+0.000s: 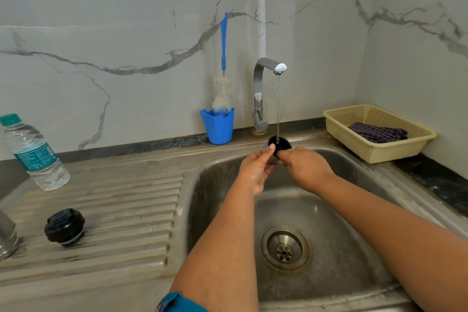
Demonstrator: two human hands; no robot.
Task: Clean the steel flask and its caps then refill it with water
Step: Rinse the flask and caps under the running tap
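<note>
Over the sink basin, both hands hold a cup-shaped flask cap with a black inside, its mouth up under the running tap. A thin stream of water falls into it. My left hand grips its left side, thumb on the rim. My right hand grips its right side. A black stopper cap stands on the ribbed drainboard at the left. The steel flask shows only partly at the far left edge.
A plastic water bottle stands at the back left of the drainboard. A blue cup with a bottle brush stands left of the tap. A cream basket with a striped cloth sits at the right. The drain lies below my arms.
</note>
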